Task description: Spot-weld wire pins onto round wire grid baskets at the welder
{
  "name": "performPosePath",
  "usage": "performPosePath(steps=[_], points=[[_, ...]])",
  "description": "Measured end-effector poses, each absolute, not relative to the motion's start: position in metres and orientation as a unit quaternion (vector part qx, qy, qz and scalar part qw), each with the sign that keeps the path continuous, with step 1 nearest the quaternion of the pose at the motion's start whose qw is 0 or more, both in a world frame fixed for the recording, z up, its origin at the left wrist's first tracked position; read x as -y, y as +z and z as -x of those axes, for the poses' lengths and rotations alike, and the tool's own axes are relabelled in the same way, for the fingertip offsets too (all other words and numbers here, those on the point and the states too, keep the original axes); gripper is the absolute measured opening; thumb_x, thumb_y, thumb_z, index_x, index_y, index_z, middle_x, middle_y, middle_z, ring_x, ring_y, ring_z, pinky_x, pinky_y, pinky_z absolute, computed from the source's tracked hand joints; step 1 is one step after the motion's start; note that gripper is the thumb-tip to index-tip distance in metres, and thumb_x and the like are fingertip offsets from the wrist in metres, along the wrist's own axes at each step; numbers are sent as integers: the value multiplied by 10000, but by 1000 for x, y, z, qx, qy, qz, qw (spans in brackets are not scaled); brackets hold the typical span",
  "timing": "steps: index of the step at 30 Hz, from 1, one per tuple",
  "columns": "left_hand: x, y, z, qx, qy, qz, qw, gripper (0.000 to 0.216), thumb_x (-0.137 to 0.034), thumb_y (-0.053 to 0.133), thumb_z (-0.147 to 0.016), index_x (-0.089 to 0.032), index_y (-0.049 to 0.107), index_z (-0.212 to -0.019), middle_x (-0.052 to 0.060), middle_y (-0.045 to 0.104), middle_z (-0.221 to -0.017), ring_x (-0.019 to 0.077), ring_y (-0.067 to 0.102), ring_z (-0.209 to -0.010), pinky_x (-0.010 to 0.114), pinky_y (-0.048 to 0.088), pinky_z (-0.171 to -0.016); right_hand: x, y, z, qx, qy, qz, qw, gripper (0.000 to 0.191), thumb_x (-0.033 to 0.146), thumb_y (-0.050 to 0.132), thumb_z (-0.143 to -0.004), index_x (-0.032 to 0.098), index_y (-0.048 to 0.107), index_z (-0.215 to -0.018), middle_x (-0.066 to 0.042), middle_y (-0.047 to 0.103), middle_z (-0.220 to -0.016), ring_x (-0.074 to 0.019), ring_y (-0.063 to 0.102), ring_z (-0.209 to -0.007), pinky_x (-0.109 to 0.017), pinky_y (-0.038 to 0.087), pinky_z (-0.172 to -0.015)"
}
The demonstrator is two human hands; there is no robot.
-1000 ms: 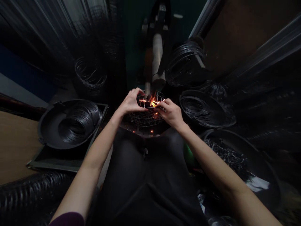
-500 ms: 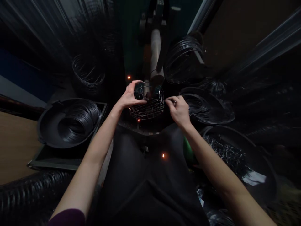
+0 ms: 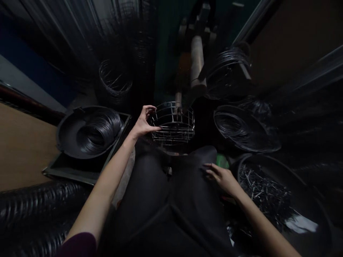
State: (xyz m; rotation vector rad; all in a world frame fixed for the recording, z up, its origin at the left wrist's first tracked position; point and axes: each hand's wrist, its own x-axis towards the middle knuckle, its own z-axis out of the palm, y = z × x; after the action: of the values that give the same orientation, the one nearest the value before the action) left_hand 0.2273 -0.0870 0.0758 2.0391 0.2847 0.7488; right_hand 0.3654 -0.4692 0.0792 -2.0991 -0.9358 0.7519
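Observation:
A round wire basket (image 3: 173, 134) sits in the middle of the view, at the lower electrode of what looks like a spot welder (image 3: 197, 60). My left hand (image 3: 144, 122) grips the basket's left side, thumb in front and fingers at the upper rim. Away from the basket, my right hand (image 3: 221, 178) hangs beside my right knee with its fingers loosely apart and nothing visible in them. To the right of that hand is a dark basin (image 3: 302, 182) with a pile of short wire pieces (image 3: 264, 192) in it.
On the left, a black basin (image 3: 66, 137) holds a stack of wire rings (image 3: 100, 130). Another basin of wire rings (image 3: 233, 125) stands to the right of the machine. Further rings hang at the back right. Stacked dark wire coils (image 3: 40, 203) lie at lower left.
My right hand has left the basket's right side and moved down and right. The sparks are gone. The basket, still in my left hand, appears turned, and the whole view has shifted.

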Motion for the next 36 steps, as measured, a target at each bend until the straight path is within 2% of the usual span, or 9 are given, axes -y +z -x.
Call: performPosePath(steps=[2,4,8,11,13,17,19,22,36], points=[[99,92,-220,-77,301,-857,411,769,-426,858,-586,-214,456,-1206,128,565,-1295,267,559,-1255,402,456,-1068,442,106,-362,319,300,799,412,448,439,675,-791,229,640,-1186,17,651,-675,-161,600,-501,-289,506,-495],[112,107,-216,-57,282,-890,354,718,-371,870,-575,-207,515,-1177,119,572,-1281,288,549,-1241,422,440,-1077,407,135,-357,325,316,773,444,554,465,735,-749,203,629,-1224,41,606,-638,-114,507,-445,-247,420,-443],[134,125,-219,-41,240,-933,264,656,-308,858,-581,-199,555,-1153,128,544,-1316,317,521,-1231,462,432,-1063,341,170,-355,399,363,748,386,376,495,739,-745,149,731,-893,1,642,-658,-94,496,-501,-233,379,-484],[141,127,-226,-31,229,-943,238,606,-277,842,-591,-199,573,-1128,133,524,-1337,323,509,-1224,478,434,-1055,315,174,-357,464,233,803,293,276,425,681,-837,159,755,-850,-32,710,-738,-136,609,-650,-248,431,-614],[143,125,-229,-32,235,-942,237,581,-287,843,-602,-196,587,-1115,137,520,-1335,325,506,-1224,483,435,-1055,311,174,-355,522,122,824,183,270,388,610,-910,170,760,-963,-66,755,-896,-181,674,-793,-268,449,-689],[142,120,-235,-44,243,-935,257,568,-306,853,-612,-193,603,-1109,137,514,-1334,327,502,-1238,493,437,-1060,318,172,-348,598,41,800,-27,433,352,497,-977,202,573,-1376,-93,662,-1300,-242,706,-956,-302,450,-632],[142,119,-237,-51,237,-933,266,572,-279,856,-606,-196,604,-1113,133,512,-1337,329,496,-1248,501,435,-1066,321,171,-349,611,25,787,-76,442,313,431,-999,224,521,-1422,-67,627,-1355,-238,712,-955,-306,435,-595],[141,117,-242,-55,231,-931,278,583,-269,861,-601,-200,604,-1119,131,508,-1344,334,487,-1261,511,432,-1073,323,170,-355,623,3,776,-95,407,293,359,-1018,255,568,-1365,-30,641,-1340,-216,713,-951,-296,415,-575],[131,123,-256,-54,225,-933,276,603,-275,844,-596,-194,599,-1141,124,518,-1334,322,496,-1249,493,444,-1063,312,179,-367,629,-26,770,-107,403,317,367,-1021,270,588,-1354,-32,648,-1329,-205,716,-916,-278,385,-551]])
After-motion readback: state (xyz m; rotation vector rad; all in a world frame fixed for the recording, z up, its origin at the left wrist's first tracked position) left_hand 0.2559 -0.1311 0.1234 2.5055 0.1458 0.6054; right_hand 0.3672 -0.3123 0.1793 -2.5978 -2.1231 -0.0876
